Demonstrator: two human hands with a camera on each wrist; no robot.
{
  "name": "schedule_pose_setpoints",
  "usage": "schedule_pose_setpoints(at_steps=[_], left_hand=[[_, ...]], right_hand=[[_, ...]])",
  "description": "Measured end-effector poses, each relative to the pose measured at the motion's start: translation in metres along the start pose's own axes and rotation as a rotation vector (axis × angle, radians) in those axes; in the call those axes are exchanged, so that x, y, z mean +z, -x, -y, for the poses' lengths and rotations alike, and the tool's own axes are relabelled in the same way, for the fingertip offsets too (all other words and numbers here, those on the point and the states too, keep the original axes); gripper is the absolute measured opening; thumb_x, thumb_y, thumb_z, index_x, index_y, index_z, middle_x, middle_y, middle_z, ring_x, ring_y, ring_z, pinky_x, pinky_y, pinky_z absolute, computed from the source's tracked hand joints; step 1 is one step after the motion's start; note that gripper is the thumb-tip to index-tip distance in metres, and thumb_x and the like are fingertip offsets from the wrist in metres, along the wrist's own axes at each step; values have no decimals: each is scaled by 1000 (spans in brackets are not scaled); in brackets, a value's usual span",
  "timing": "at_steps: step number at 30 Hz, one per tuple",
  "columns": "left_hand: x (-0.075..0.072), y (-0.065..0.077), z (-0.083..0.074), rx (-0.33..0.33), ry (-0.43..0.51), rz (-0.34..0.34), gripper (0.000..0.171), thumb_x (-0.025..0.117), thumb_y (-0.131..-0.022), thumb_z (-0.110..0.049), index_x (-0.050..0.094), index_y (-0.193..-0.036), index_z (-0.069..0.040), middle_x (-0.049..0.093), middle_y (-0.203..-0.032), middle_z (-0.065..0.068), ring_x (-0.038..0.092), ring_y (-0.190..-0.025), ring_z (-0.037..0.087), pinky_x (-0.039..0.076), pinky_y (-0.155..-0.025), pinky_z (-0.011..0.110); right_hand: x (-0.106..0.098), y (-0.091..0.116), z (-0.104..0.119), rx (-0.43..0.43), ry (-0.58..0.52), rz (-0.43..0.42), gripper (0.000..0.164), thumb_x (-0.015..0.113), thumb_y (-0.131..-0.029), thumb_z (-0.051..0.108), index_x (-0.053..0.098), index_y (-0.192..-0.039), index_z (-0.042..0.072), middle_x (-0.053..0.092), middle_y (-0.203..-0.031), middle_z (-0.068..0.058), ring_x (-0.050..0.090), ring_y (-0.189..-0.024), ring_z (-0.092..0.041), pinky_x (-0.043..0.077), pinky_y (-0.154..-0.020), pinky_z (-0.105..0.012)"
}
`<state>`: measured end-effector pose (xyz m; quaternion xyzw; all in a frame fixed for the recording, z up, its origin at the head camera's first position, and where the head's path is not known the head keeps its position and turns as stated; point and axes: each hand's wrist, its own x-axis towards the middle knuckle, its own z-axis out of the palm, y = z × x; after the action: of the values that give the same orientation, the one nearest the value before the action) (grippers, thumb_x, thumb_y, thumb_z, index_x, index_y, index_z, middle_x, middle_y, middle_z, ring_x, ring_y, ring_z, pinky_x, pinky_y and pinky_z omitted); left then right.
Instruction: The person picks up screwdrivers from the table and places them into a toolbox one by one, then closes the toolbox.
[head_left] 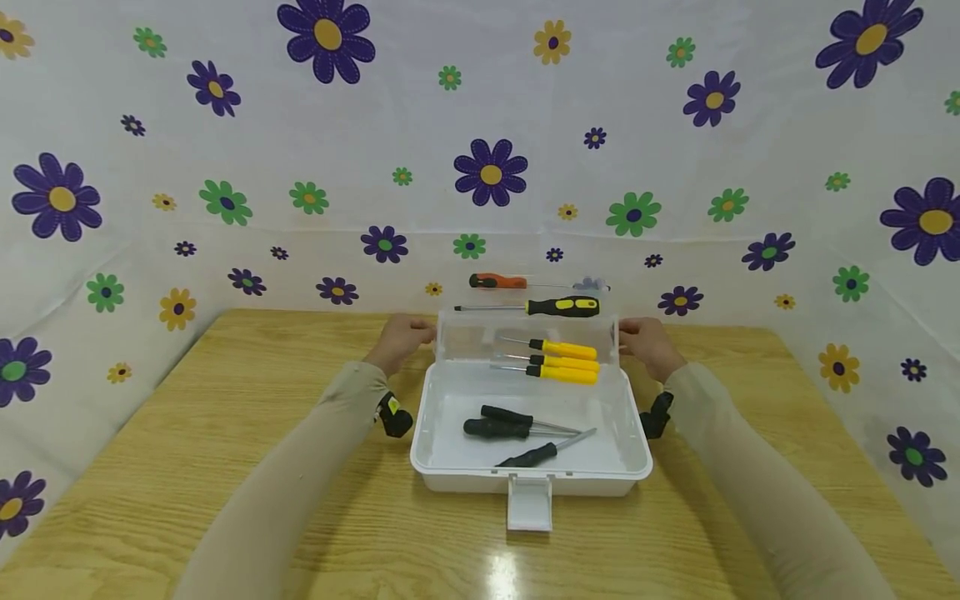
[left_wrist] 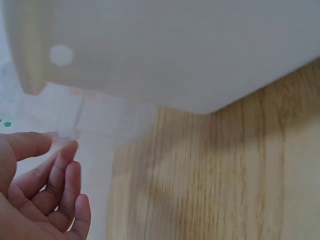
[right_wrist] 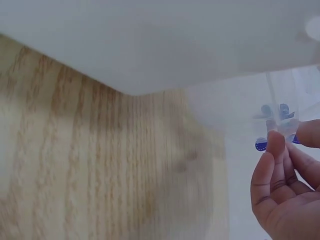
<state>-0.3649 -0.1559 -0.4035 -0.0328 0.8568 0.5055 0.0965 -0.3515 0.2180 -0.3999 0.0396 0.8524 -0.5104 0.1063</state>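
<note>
A white plastic toolbox (head_left: 533,482) stands with its front latch (head_left: 529,504) hanging down and its clear plastic lid (head_left: 468,335) raised at the back. On the left, thumb and index finger of my left hand (left_wrist: 45,185) pinch the lid's side edge. My right hand (right_wrist: 290,185) pinches the opposite edge in the same way. Three black screwdrivers (head_left: 498,428) lie in the base. Above them, three yellow-handled screwdrivers (head_left: 568,375) overlap the clear plastic. Higher up are a black-and-yellow screwdriver (head_left: 562,307) and an orange-handled screwdriver (head_left: 498,282).
The toolbox rests on a wood-grain table (head_left: 247,400). Behind it and along both sides hangs a white cloth (head_left: 420,125) printed with purple, green and yellow flowers. Black wrist cameras (head_left: 393,417) sit close to the box's sides.
</note>
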Motion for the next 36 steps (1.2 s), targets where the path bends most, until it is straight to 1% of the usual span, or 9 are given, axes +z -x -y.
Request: schedule_pose_setpoints(at_steps=[9, 11, 15, 19, 21, 26, 30, 33, 36], left_hand=[[-7, -2, 0, 93, 17, 0, 33, 52, -96, -13, 58, -123, 3, 56, -130, 20, 50, -122, 34, 35, -109, 46], [-7, -2, 0, 93, 28, -1, 33, 52, -96, -14, 58, -123, 3, 55, -131, 20, 49, -124, 33, 34, -109, 46], [-8, -1, 1, 68, 48, -12, 33, 52, -96, -14, 57, -124, 1, 54, -132, 18, 47, -126, 33, 33, -110, 47], [-10, 0, -2, 94, 73, -27, 32, 53, -96, -13, 58, -124, 1, 54, -132, 19, 46, -127, 33, 32, -110, 47], [-11, 0, -4, 115, 88, -39, 32, 54, -95, -13, 58, -123, 1, 56, -130, 19, 48, -126, 32, 34, -109, 46], [-16, -1, -13, 127, 152, -55, 32, 57, -93, -12, 59, -122, 1, 58, -126, 20, 55, -117, 29, 44, -102, 37], [-18, 0, -15, 142, 250, -41, 34, 60, -92, -10, 59, -122, 5, 60, -121, 20, 63, -96, 16, 49, -95, 33], [-19, 1, -16, 140, 304, -31, 36, 60, -91, -10, 57, -122, 6, 64, -111, 14, 62, -81, 5, 50, -94, 35], [-20, 3, -18, 120, 329, -24, 36, 60, -92, -13, 57, -123, 6, 63, -106, 8, 62, -81, 5, 49, -95, 36]], right_hand=[[-3, 2, 5, -29, -3, -41, 42, 43, -100, 14, 42, -139, -1, 45, -140, -22, 48, -124, -38, 38, -106, -46], [-3, 2, 5, -28, -18, -45, 41, 43, -100, 12, 41, -139, -1, 44, -140, -23, 46, -125, -38, 38, -106, -46], [-2, 2, 4, -33, -45, -54, 44, 44, -99, 11, 38, -141, -2, 43, -141, -23, 47, -124, -38, 38, -106, -45], [-3, 3, 4, -79, -53, -77, 44, 44, -98, 7, 39, -141, 0, 44, -140, -22, 47, -122, -37, 38, -106, -45], [-4, 5, 6, -111, -52, -98, 42, 44, -98, 6, 41, -140, 1, 46, -139, -22, 47, -123, -37, 39, -105, -46], [-7, 8, 13, -146, -77, -136, 39, 42, -99, 6, 44, -138, 1, 47, -137, -21, 48, -123, -35, 41, -104, -43], [-9, 8, 14, -148, -124, -132, 39, 44, -99, 8, 44, -137, 0, 46, -137, -20, 47, -123, -34, 41, -104, -43], [-10, 9, 14, -146, -164, -119, 40, 45, -99, 11, 43, -138, 0, 44, -138, -20, 46, -124, -34, 40, -105, -43], [-13, 11, 14, -142, -192, -106, 42, 45, -99, 16, 43, -138, 0, 42, -141, -19, 45, -125, -33, 38, -107, -43]])
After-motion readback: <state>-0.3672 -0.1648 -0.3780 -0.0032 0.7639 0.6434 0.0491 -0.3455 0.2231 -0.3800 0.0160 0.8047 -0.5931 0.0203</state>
